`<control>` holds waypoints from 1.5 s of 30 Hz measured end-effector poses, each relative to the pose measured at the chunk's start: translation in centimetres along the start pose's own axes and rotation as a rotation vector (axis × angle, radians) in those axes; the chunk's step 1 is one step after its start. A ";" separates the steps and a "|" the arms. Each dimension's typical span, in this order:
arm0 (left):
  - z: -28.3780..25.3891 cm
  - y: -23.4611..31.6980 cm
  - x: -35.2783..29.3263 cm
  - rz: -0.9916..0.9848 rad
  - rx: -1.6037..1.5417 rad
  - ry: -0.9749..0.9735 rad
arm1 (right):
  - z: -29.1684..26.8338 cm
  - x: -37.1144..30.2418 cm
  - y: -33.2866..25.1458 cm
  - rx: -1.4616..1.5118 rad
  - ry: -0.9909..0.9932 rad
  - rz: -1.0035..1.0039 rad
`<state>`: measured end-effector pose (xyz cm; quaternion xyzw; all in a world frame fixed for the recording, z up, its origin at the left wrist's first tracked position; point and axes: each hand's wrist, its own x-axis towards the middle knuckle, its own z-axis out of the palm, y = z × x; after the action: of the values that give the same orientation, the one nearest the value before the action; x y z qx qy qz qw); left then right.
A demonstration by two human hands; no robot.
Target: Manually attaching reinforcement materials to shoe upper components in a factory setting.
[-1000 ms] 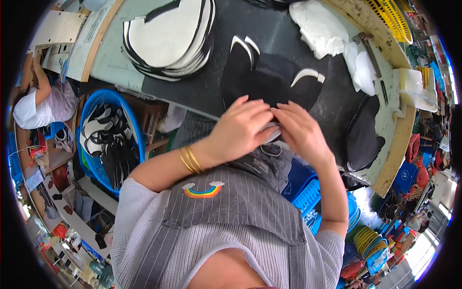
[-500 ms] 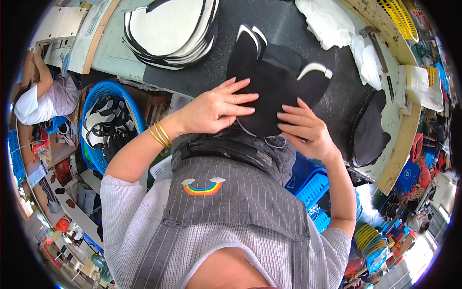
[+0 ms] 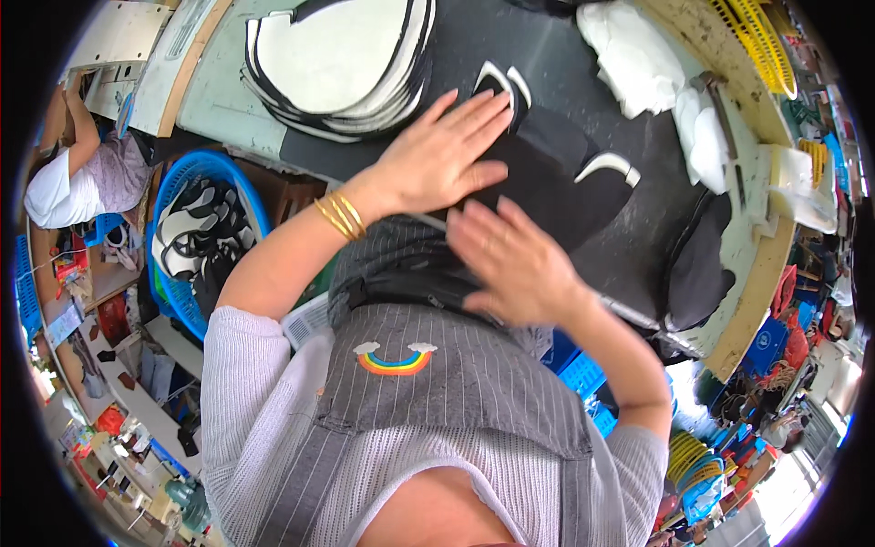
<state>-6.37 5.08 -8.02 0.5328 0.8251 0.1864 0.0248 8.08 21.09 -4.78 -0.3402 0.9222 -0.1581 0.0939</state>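
A black fabric piece [image 3: 579, 210] with curved, white-edged parts on its far side lies on the dark work surface. My left hand [image 3: 447, 150] rests over its left side, fingers stretched out flat, the tips at the far left white-edged part [image 3: 497, 77]. Lower down, my right hand [image 3: 515, 260] is open at the piece's near edge, its fingers pointing toward my left hand and a little smeared by motion. Both hands cover part of the fabric. Beyond my left hand sits a stack of white pieces with black borders [image 3: 337, 59].
White crumpled sheeting [image 3: 629, 59] lies at the far right, with more black pieces [image 3: 702, 260] below it. To the left stands a blue basket [image 3: 260, 196] of black and white cuttings. Another person [image 3: 91, 169] is at the far left. A wooden edge [image 3: 761, 283] bounds the table's right.
My left hand has slid away from me and right, up to the white-edged part. The right hand has moved left from the fabric's right side to its near edge, close to the left.
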 end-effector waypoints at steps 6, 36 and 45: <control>-0.2 0.6 0.1 0.014 0.059 0.065 | -2.9 -1.5 2.0 0.409 0.359 0.065; -0.4 6.1 -1.6 0.257 -0.283 0.039 | 0.5 -5.3 6.5 0.839 1.173 0.709; -7.7 9.1 0.5 0.366 0.126 0.487 | -7.7 -2.1 -1.8 1.524 1.208 0.581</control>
<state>-0.55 6.65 2.24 0.6128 0.7069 0.2583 -0.2408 8.54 22.89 3.21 0.1845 0.5160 -0.8209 -0.1609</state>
